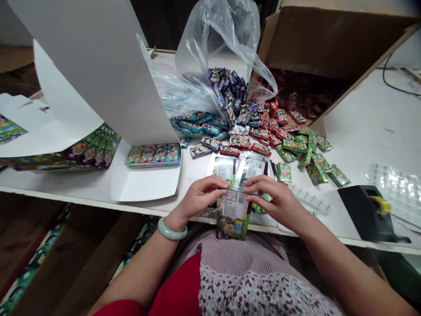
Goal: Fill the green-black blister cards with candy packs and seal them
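Observation:
Between both hands hangs a printed plastic pouch [233, 219] with a pale text panel and a colourful lower part. My left hand [205, 193] pinches its top edge at the left corner. Thumb and fingers of my right hand [271, 197] close on the same edge at the right. Similar pouches [252, 169] lie flat on the table just beyond. Past them are loose small wrapped packets: purple ones [202, 151], blue ones [210, 127], red ones [240, 140] and green ones [317, 173]. The inside of the held pouch cannot be seen.
An open white display box [146, 186] holds a row of packets [153, 154] at left, beside another white box [62, 109]. A clear plastic bag [194, 57] spills purple packets. Right are a cardboard box [305, 44], a black tape dispenser [366, 210] and clear sticker sheets [394, 184].

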Tool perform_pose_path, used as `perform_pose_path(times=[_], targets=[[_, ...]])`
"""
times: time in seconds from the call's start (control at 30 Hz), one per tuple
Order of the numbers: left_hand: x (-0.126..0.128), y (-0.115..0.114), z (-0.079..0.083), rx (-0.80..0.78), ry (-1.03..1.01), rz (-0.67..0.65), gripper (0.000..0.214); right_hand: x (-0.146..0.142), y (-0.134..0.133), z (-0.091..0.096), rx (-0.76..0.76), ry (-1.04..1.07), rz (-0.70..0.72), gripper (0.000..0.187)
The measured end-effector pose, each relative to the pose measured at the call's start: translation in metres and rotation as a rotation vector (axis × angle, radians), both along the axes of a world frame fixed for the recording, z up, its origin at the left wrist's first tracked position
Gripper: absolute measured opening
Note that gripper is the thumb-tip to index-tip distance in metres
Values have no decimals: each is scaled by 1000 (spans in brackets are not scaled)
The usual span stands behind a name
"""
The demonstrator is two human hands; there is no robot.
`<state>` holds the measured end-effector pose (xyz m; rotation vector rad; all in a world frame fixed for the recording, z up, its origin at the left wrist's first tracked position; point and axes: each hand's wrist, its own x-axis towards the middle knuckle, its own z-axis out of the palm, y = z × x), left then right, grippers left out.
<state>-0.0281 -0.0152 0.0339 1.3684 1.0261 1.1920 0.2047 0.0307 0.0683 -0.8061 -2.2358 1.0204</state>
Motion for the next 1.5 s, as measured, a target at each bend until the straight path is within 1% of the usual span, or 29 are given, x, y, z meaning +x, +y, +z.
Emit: perform_pose_path(times=[0.07, 0.17, 0.27, 0.33, 0.43, 0.5, 0.53, 0.6, 0.73, 0.83, 0.9, 1.0, 1.07, 1.1, 1.17, 1.2, 1.27, 1.3, 1.33, 1.37, 1.4, 1.43, 1.5], targets=[[2, -2, -5, -9, -7, 25, 7, 0, -9, -6, 63, -25, -17, 11], [7, -3, -7, -56, -27, 55, 11, -3, -19, -17, 98, -3, -99, 13], [14, -1, 1, -58, -38, 104, 15, -7, -21, -19, 112, 64, -194, 11], [20, 3, 14, -3, -23, 140, 11, -7, -17, -10, 128, 119, -245, 10], [28, 8, 37, 108, -29, 209, 10, -4, -6, 15, 147, 189, -270, 10], [32, 11, 47, 138, -48, 236, 10, 0, -1, 29, 135, 196, -259, 10], [33, 12, 48, 131, -47, 235, 10, 2, 0, 33, 114, 182, -253, 9], [35, 12, 44, 75, -27, 204, 7, 6, -1, 30, 51, 130, -245, 8], [36, 9, 24, -42, 43, 136, 7, 11, -5, 2, -63, 54, -257, 8], [38, 8, 15, -41, 93, 129, 9, 13, -6, -13, -96, 47, -274, 8], [39, 9, 13, -21, 127, 117, 10, 12, -5, -17, -109, 47, -290, 9], [40, 13, 13, -8, 158, 100, 11, 9, -8, -16, -123, 70, -320, 9], [41, 15, 13, -5, 185, 123, 11, 10, -10, -14, -157, 123, -315, 11], [40, 17, 12, -4, 205, 147, 11, 14, -9, -15, -179, 161, -309, 16], [39, 21, 9, -11, 246, 203, 12, 33, -6, -20, -213, 230, -345, 25], [38, 23, 6, -23, 256, 223, 12, 50, -3, -24, -216, 250, -407, 27], [36, 27, 3, -69, 271, 249, 11, 95, 2, -35, -184, 240, -629, 23], [35, 29, 1, -88, 276, 264, 10, 120, 4, -41, -155, 204, -775, 22], [34, 30, 0, -103, 282, 277, 10, 145, 5, -47, -116, 129, -917, 24], [35, 31, 0, -112, 288, 290, 9, 168, 5, -53, -97, 4, -1010, 27], [36, 31, 0, -114, 292, 304, 9, 187, 5, -59, -82, -116, -1048, 28], [37, 32, 0, -113, 296, 319, 9, 202, 5, -65, -83, -173, -1057, 27], [40, 33, 1, -127, 308, 333, 10, 218, 5, -75, -98, -250, -1026, 24]])
